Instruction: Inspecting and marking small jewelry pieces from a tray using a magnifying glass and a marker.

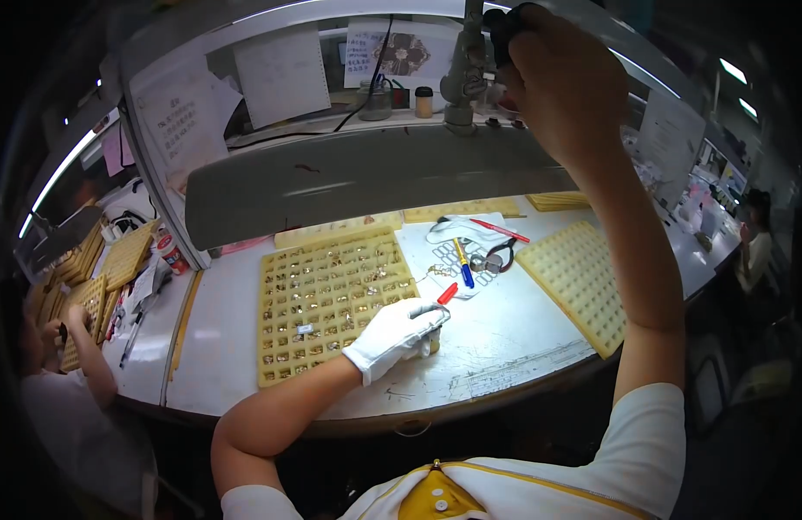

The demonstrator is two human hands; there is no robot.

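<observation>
My left hand (401, 335), in a white glove, rests at the right edge of a cream compartment tray (266, 325). Its fingers are curled, and whether they hold something is hidden. Just past the fingertips is a red pen cap (448, 293). Many tray pockets hold small shiny metal pieces (336, 260), and a small white tag (305, 329) lies among them. My bare right hand (563, 84) is raised high at the upper right, its fingers closed around a black object (505, 32) beside a grey lamp arm (463, 71).
A wide grey lamp shade (375, 172) spans the bench (505, 338). Beyond my left hand are a blue-and-yellow marker (464, 263), pliers (498, 260), a red pen (498, 229) and a white cloth (453, 227). Another tray (576, 279) lies right. A co-worker (82, 403) sits left.
</observation>
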